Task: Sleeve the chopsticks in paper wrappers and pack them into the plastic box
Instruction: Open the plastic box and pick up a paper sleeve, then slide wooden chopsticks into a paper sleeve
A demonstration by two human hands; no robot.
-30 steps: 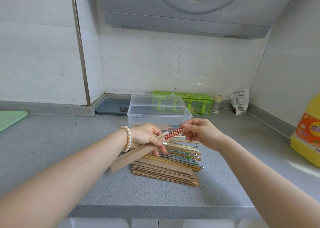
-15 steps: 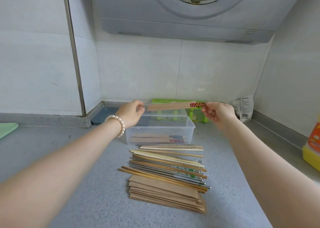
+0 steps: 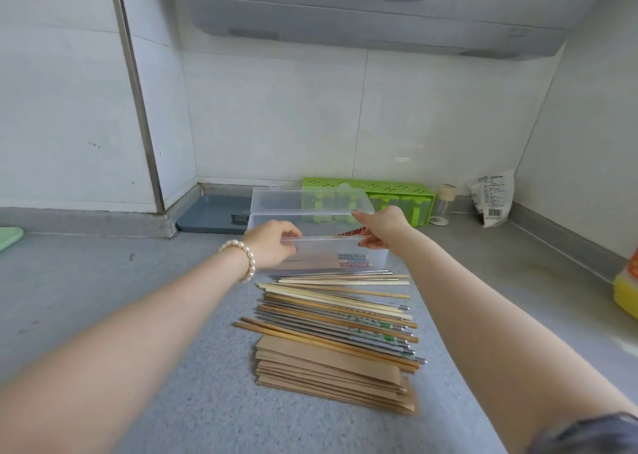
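Observation:
A clear plastic box (image 3: pixel 379 258) stands open on the grey counter, its lid (image 3: pixel 310 200) tipped up behind. My left hand (image 3: pixel 272 246) and my right hand (image 3: pixel 381 227) hold a sleeved chopstick pair (image 3: pixel 350 231) level at the box's rim; only its red-patterned end shows, pinched by my right fingers. Through the front wall I see two sleeved pairs (image 3: pixel 352 261) lying inside. In front of the box lie several loose chopsticks (image 3: pixel 331 312), and nearer me a stack of brown paper wrappers (image 3: pixel 328 374).
Behind the box stand a green holder (image 3: pixel 400 194), a grey tray (image 3: pixel 210 212), a small jar (image 3: pixel 445 201) and a printed bag (image 3: pixel 493 198). A yellow bottle (image 3: pixel 626 291) is at the right edge, a green board (image 3: pixel 8 239) at the left. A range hood hangs above.
Both hands carried the sleeved pair from above the loose chopsticks up and forward, then lowered it to the box's rim. The camera tilted down towards the counter.

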